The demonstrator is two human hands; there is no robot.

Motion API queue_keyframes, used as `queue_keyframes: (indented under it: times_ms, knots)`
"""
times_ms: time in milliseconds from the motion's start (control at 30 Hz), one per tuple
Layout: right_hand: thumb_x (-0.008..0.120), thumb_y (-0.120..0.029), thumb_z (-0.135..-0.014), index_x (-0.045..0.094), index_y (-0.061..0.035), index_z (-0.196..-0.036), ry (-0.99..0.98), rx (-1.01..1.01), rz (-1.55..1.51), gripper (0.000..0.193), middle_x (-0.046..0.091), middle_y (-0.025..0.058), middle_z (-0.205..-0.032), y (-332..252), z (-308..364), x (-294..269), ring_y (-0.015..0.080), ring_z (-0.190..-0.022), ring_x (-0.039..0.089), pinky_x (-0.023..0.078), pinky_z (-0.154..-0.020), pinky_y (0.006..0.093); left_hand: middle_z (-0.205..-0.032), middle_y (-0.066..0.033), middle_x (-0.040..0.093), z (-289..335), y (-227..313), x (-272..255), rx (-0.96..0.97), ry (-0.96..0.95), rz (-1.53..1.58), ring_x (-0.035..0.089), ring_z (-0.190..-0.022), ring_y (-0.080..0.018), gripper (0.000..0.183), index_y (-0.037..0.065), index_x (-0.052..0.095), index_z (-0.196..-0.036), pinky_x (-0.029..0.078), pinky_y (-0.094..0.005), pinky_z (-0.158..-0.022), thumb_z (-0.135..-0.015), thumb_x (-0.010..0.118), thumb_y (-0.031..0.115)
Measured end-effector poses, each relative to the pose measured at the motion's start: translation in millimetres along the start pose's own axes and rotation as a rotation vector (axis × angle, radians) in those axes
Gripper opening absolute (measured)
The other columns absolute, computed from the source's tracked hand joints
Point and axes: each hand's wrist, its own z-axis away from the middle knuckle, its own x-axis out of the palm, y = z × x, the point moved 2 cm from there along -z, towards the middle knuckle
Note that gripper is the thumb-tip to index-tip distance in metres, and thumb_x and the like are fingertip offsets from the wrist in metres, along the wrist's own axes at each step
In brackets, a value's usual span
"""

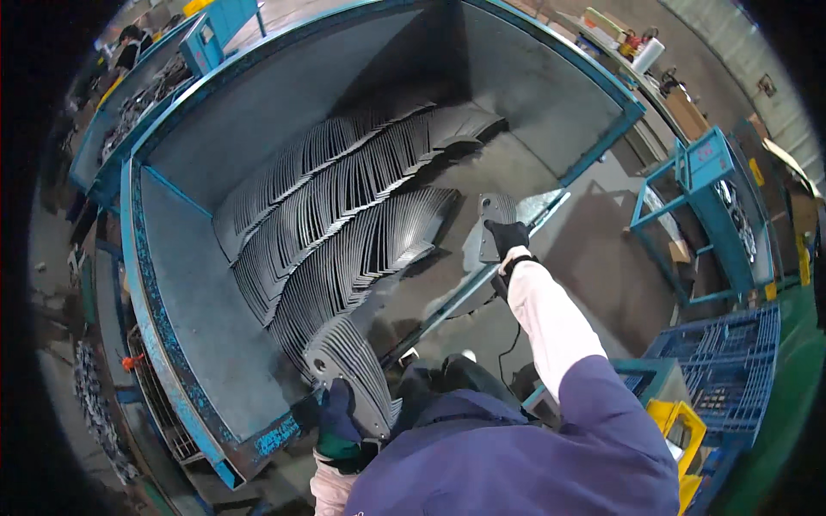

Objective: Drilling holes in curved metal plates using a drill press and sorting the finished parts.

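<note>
Rows of thin, curved grey metal plates (pixel 344 202) stand packed on edge inside a large blue-rimmed metal bin. At the bin's near edge, my left hand (pixel 338 417), in a dark glove, grips the edge of a fanned stack of metal plates (pixel 357 370) with round holes near their rounded ends. My right hand (pixel 509 238), in a black glove, is stretched forward to the bin's right edge. Its fingers are closed on the near side of a small bundle of metal plates (pixel 493 213), which also have holes at the top. The fingertips are partly hidden.
The bin (pixel 185 301) has high walls at the left and back and a low bar (pixel 456 297) on the near right. A blue cart (pixel 723 206) with metal parts stands right, near blue plastic crates (pixel 723 361) and a yellow bin (pixel 680 430). A cable (pixel 514 340) hangs below the bar.
</note>
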Motion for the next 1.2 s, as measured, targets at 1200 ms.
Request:
queue_keyframes:
  times_ms: [1200]
  knots:
    - [0.069, -0.042, -0.084, 0.047, -0.0039, -0.127, -0.281, -0.496, -0.618, 0.061, 0.064, 0.0186, -0.108, -32, -101, 80, 0.0321, -0.101, 0.061, 0.047, -0.089, 0.0447, -0.120, -0.0124, 0.061, -39, 16, 130, -0.171, 0.198, 0.484, 0.063, -0.100, -0.0206, 0.039, 0.001, 0.052, -0.129, 0.052, -0.0327, -0.089, -0.101, 0.045, 0.026]
